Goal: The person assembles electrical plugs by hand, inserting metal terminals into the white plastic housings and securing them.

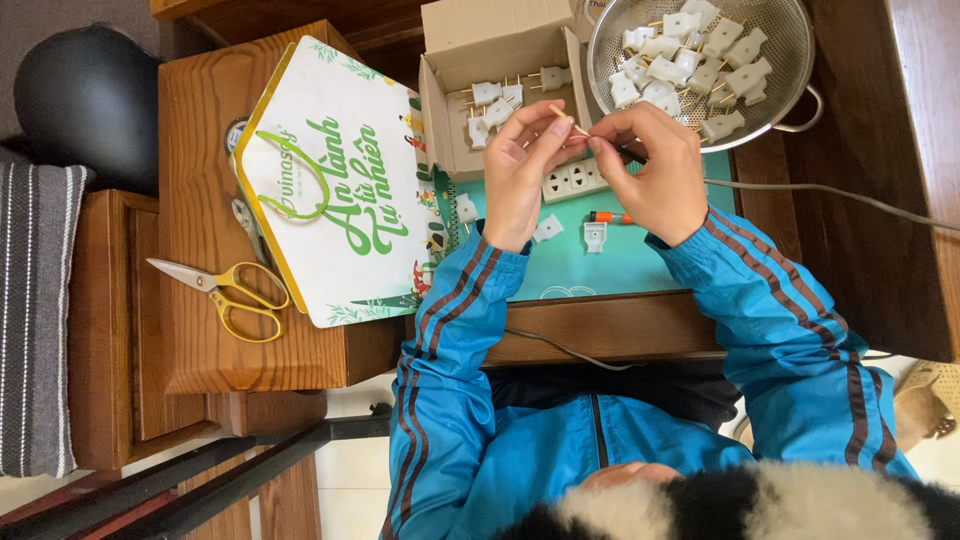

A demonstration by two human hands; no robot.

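- Left grip [520, 165] pinches a thin stick [568, 122].
- Right grip [650, 165] is closed on a small part, hidden by its fingers.
- Both hover above a white socket strip [570, 182] on the desk [600, 260].

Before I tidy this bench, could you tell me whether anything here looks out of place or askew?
A few white plug parts lie loose on the teal mat, outside the cardboard box and the metal colander that hold the rest. The yellow-handled scissors lie open on the wooden stand. Nothing looks spilled or broken.

Yellow-handled scissors [225, 290] on a wooden stool [200, 180], beside a striped cushion [35, 320].
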